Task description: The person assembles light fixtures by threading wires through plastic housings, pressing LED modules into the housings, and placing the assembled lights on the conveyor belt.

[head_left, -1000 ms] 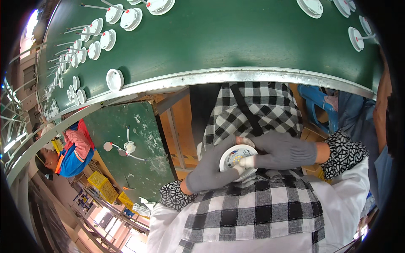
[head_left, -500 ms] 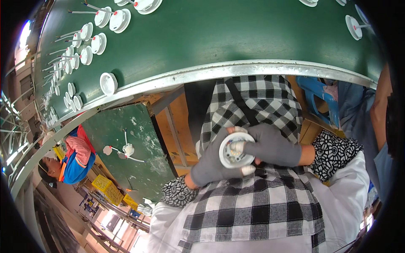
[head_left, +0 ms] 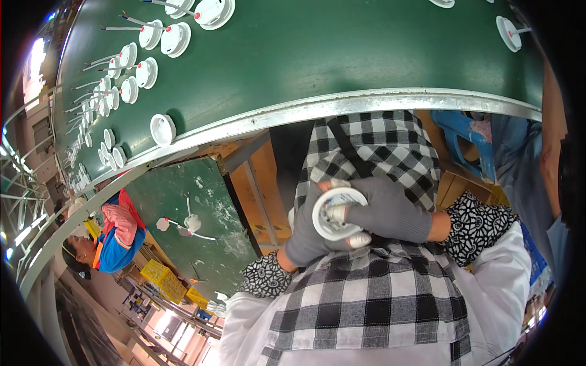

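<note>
White cup (head_left: 333, 229), mouth and axis toward camera, in left hand (head_left: 306, 229)

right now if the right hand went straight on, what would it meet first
Likely the inside of the white round housing, which the left hand holds; depth inside is unclear.

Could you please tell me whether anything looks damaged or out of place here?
The green board at left looks marred: whitish smears mottle its surface. One white cup also looks stray, sitting alone near the edge of the bench.
</note>
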Tool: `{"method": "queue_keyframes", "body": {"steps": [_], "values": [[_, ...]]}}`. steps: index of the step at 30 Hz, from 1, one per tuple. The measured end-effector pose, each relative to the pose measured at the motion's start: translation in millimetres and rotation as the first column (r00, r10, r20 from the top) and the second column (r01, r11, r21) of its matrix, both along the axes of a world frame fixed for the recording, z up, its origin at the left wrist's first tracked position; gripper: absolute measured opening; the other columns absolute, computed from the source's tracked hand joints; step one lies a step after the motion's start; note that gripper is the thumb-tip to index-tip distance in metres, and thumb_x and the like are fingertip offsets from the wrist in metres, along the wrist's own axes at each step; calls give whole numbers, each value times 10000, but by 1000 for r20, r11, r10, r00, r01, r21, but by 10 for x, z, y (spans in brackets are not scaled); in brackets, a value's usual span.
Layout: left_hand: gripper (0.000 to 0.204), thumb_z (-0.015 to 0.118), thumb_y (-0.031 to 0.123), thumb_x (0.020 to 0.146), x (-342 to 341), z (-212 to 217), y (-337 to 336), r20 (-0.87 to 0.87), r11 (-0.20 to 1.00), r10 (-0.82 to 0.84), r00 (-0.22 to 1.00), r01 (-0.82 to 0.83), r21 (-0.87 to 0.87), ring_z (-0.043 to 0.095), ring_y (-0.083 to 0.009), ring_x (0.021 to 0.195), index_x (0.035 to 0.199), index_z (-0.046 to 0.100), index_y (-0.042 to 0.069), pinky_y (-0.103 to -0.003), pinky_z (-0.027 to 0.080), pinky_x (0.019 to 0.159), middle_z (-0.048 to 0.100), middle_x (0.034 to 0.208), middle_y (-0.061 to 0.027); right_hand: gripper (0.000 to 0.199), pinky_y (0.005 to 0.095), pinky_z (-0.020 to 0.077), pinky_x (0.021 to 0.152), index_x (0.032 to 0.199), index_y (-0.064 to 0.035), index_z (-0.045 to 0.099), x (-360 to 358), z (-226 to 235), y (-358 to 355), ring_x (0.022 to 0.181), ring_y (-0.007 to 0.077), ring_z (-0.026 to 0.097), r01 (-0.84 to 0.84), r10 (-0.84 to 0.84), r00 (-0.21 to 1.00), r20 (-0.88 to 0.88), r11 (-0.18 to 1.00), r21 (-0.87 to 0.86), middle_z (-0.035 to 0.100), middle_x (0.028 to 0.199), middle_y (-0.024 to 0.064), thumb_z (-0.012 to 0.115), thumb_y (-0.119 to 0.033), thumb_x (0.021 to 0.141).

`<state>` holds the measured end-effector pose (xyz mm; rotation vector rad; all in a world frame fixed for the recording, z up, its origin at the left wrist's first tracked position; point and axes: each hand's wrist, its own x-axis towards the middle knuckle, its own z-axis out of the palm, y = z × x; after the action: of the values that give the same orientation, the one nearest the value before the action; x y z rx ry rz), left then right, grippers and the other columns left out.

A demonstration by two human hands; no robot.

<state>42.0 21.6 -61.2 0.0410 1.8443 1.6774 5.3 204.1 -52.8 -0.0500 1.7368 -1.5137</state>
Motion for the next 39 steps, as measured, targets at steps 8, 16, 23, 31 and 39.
{"method": "queue_keyframes", "body": {"steps": [8, 16, 23, 31, 39], "values": [[892, 911, 317, 588, -220, 60, -173, 29, 999, -53, 998, 53, 7, 600, -212, 1070, 1243, 383, 19, -333, 492, 922, 566, 1175, -116, 418, 346, 518, 764, 1170, -57, 628, -196, 47, 32, 805, 262, 687, -44, 41, 998, -57, 997, -59, 686, 889, 185, 580, -297, 831], [987, 942, 339, 500, -157, 94, -58, -161, 971, 27, 987, -65, -231, 599, -174, 998, 1223, 351, 18, -308, 505, 868, 544, 1109, -103, 474, 369, 505, 819, 1203, -26, 550, -161, 38, 68, 915, 262, 672, -88, 90, 996, 13, 994, -68, 672, 977, 173, 592, -290, 812], [913, 908, 269, 599, -129, 97, -36, -176, 974, 56, 983, -92, -205, 608, -167, 1032, 1257, 340, -12, -293, 515, 881, 562, 1141, -117, 445, 372, 515, 788, 1176, -38, 562, -64, -22, 30, 868, 269, 680, 20, -18, 999, 31, 997, -78, 673, 943, 169, 603, -287, 809], [886, 902, 300, 606, -138, 158, -28, -274, 934, -75, 959, -28, -356, 637, -208, 1000, 1236, 369, -23, -321, 531, 829, 596, 1103, -144, 342, 332, 523, 717, 1060, -36, 624, -20, -13, -58, 786, 227, 687, 159, -159, 987, 8, 982, -103, 680, 844, 143, 634, -302, 844], [908, 913, 315, 580, 56, 5, -61, -400, 953, -48, 915, -78, -291, 645, -220, 980, 1225, 380, -40, -327, 534, 803, 603, 1086, -155, 307, 264, 517, 725, 1054, -23, 647, 107, 29, -109, 814, 133, 668, 277, -264, 960, 95, 947, -160, 694, 891, 101, 638, -272, 875]]}}
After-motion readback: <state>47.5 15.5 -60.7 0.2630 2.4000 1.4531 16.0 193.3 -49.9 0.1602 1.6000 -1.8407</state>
